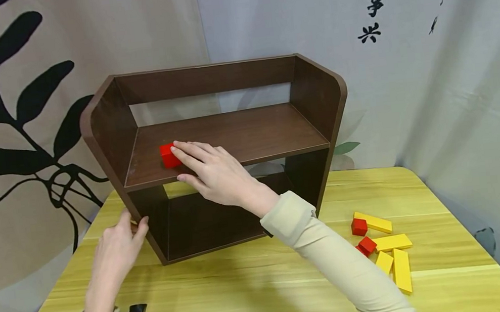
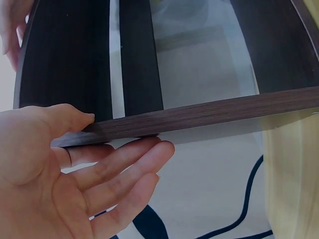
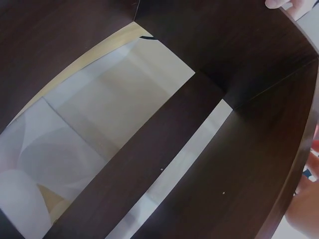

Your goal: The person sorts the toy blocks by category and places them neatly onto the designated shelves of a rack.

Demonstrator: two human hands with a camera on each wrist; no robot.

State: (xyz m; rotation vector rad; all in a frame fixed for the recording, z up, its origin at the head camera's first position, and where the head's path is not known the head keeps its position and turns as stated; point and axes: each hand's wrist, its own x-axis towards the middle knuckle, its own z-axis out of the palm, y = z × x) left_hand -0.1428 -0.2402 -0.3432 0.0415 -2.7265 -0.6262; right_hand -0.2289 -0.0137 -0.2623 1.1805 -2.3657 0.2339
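A dark brown two-tier wooden shelf point(image 1: 225, 135) stands on the table. My left hand point(image 1: 118, 253) grips the front edge of its left side panel, low down. In the left wrist view the thumb lies on the inner face and the fingers point(image 2: 127, 159) lie outside. On the upper board, towards the left, sits a red cube point(image 1: 168, 156). My right hand point(image 1: 220, 174) reaches over that board, its extended fingers touching the cube's right side. The thumb is spread apart, near the board's front edge. In the right wrist view the right hand point(image 3: 304, 204) shows only partly at the right border.
Several yellow blocks point(image 1: 401, 270) and a few red cubes point(image 1: 359, 226) lie on the light wooden table point(image 1: 228, 300), right of the shelf. Behind hangs a pale curtain point(image 1: 258, 18) with black leaf drawings and writing. My right forearm crosses in front of the lower compartment.
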